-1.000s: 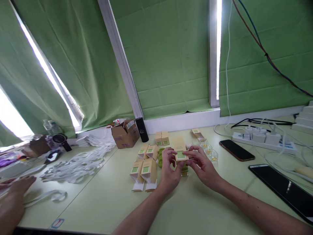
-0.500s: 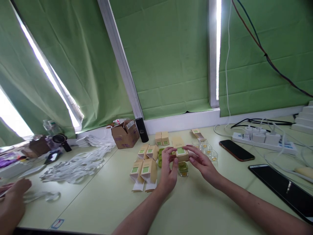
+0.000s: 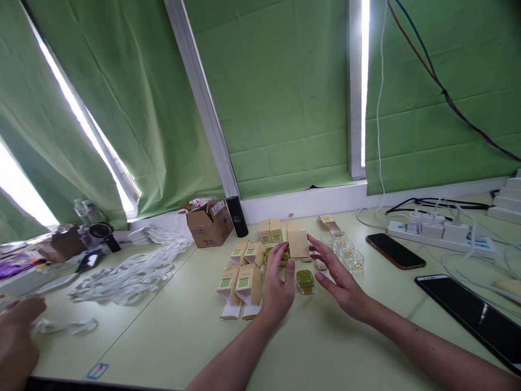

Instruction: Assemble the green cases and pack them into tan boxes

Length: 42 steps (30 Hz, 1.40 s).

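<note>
A small cream carton [image 3: 299, 244] is held up between my two hands, its plain side toward me and a flap standing up at its top left. My left hand [image 3: 280, 279] grips its left edge with the fingertips. On its right edge press the fingertips of my right hand [image 3: 340, 279], the thumb standing away. Below the carton, a green-lidded clear jar [image 3: 305, 279] stands on the table. More green jars [image 3: 268, 258] are partly hidden behind my left hand. Clear jars [image 3: 345, 252] stand beyond my right hand.
Several cream cartons [image 3: 248, 282] stand on the left, the nearest with flaps open. A flattened carton [image 3: 331, 224], brown box [image 3: 209, 224] and black cylinder [image 3: 236, 216] lie farther back. Phones [image 3: 394, 251] and a power strip [image 3: 442, 236] are right. Another person's hand [image 3: 18, 331] is near white straps [image 3: 126, 277].
The carton has turned between my hands: its green label faced me, now a plain side does, with a flap raised. My right thumb has moved away from it. The other person's hand has shifted slightly left.
</note>
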{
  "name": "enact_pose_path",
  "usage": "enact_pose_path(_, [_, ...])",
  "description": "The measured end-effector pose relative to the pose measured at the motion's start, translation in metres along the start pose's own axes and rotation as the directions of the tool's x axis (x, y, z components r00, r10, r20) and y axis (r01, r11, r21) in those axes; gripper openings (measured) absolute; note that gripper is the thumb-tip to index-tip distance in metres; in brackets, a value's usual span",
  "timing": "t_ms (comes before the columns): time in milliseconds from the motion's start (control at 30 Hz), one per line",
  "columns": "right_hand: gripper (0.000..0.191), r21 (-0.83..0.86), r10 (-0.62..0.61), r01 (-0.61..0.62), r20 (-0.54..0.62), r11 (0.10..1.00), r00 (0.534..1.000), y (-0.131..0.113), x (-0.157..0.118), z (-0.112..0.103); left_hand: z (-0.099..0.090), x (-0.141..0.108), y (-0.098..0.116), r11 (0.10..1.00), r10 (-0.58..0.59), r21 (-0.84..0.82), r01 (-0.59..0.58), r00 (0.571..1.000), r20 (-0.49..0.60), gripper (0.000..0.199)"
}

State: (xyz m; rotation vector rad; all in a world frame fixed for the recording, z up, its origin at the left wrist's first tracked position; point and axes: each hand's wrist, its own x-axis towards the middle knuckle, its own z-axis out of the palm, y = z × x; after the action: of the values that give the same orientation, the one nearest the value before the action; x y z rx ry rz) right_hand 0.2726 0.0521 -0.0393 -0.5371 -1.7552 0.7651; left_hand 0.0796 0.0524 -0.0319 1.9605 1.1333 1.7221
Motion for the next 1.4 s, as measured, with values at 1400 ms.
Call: enact_pose_path(1400, [0.028, -0.886, 0.276, 0.025, 0.171, 0.462, 0.946, -0.002, 0.012, -0.024, 0.003, 0.002, -0.020, 0.926, -0.377, 0.029, 0.376, 0.916, 0.135, 0.057])
